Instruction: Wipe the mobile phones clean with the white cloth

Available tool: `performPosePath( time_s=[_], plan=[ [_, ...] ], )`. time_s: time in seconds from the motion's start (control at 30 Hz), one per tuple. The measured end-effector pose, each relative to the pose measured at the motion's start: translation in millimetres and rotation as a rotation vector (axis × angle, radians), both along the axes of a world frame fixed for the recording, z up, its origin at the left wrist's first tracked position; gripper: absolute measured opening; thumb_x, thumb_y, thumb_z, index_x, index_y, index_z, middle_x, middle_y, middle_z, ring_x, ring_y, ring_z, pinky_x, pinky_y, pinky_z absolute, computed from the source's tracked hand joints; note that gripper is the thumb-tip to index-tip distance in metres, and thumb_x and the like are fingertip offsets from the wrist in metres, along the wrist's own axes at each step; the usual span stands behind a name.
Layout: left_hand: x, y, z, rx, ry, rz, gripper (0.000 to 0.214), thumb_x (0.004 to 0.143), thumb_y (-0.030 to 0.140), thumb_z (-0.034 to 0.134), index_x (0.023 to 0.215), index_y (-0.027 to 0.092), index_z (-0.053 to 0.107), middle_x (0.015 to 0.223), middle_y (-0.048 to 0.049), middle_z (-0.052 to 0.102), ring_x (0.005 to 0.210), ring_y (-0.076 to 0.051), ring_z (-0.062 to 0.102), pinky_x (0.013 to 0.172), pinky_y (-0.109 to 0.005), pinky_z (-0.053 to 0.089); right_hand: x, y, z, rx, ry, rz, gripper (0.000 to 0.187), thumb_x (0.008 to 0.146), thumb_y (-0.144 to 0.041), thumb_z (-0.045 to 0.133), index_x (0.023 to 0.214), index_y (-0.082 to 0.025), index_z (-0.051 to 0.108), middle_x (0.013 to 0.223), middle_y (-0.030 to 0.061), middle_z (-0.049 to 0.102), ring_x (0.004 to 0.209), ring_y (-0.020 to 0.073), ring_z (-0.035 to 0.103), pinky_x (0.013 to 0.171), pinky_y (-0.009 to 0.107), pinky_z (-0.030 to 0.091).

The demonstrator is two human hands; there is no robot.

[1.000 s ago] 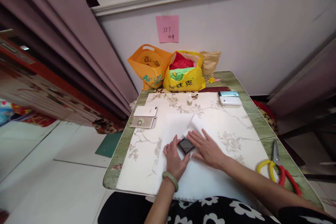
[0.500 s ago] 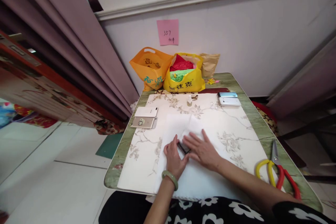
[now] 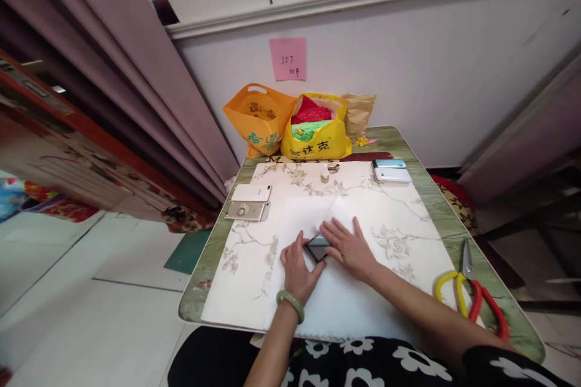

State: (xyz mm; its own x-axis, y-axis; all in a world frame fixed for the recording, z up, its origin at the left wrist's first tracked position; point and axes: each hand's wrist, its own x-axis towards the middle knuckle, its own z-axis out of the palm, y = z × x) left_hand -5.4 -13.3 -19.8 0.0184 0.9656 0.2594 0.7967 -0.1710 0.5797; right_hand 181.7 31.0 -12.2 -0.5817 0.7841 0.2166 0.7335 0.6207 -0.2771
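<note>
My left hand (image 3: 299, 267) grips a dark smartphone (image 3: 316, 248) by its edges, thumb on the near side and fingertips on the far side. The phone lies on a large white sheet (image 3: 290, 308). My right hand (image 3: 349, 250) presses a white cloth (image 3: 338, 213) against the phone's right part, with its fingers stretched over it. The cloth sticks out past the fingertips, and the part under the hand is hidden.
Several phones lie left (image 3: 245, 210) and right (image 3: 393, 175) on the flowered mat (image 3: 236, 290). Near the back stands a small bottle (image 3: 324, 174). Orange (image 3: 258, 124) and yellow (image 3: 318, 142) bags stand behind. Scissors (image 3: 467, 281) lie by my right forearm.
The right hand and the cloth have slid slightly, and more of the phone's screen shows now. My left hand keeps its hold. The whole view has shifted a little.
</note>
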Motion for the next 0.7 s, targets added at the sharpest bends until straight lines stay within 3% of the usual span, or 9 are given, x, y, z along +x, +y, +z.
performPosePath(
  time_s=[0.07,0.23,0.47,0.57,0.7],
  plan=[
    [0.6,-0.1,1.8,-0.001,-0.001,0.007,0.084,0.073,0.033,0.069,0.143,0.016,0.026,0.122,-0.0123,0.061,0.116,-0.028,0.054,0.103,-0.049,0.028,6.0,5.4,-5.5,0.024,-0.005,-0.157,0.058,0.099,-0.05,0.032,0.151,-0.026,0.024,0.151,0.006,0.037,0.141,0.0292,0.03,0.113,0.064,-0.004],
    [1.8,-0.6,6.7,-0.014,-0.002,0.011,0.079,0.073,0.031,0.07,0.14,0.018,0.031,0.121,-0.0107,0.061,0.116,-0.027,0.053,0.103,-0.048,0.028,21.2,10.9,-16.8,0.033,0.013,-0.343,0.06,0.099,-0.052,0.026,0.151,-0.021,0.026,0.149,0.0121,0.041,0.138,0.0286,0.035,0.113,0.064,0.001],
    [3.4,-1.9,3.3,0.024,0.073,0.03,0.077,0.069,0.045,0.074,0.134,0.017,0.042,0.132,-0.0157,0.053,0.125,-0.032,0.045,0.105,-0.051,0.027,34.5,7.2,-26.1,0.156,0.191,-0.426,0.052,0.098,-0.045,0.036,0.143,-0.021,0.041,0.141,0.0115,0.052,0.133,0.0261,0.042,0.114,0.055,0.013],
    [5.1,-1.7,-1.7,0.06,0.128,0.073,0.073,0.067,0.049,0.075,0.126,0.016,0.049,0.137,-0.0178,0.048,0.129,-0.035,0.041,0.106,-0.053,0.027,36.7,5.9,-26.9,0.161,0.325,-0.467,0.041,0.094,-0.044,0.045,0.125,-0.021,0.059,0.13,0.0112,0.061,0.125,0.0263,0.051,0.111,0.053,0.021],
    [4.9,-2.1,-3.7,0.084,0.155,0.076,0.058,0.071,0.045,0.072,0.119,0.017,0.055,0.134,-0.0167,0.052,0.125,-0.033,0.045,0.104,-0.052,0.03,47.8,11.3,-19.3,-0.044,0.696,-0.572,0.035,0.088,-0.049,0.053,0.099,-0.021,0.072,0.108,0.0085,0.071,0.101,0.0249,0.063,0.095,0.043,0.044]
  ],
)
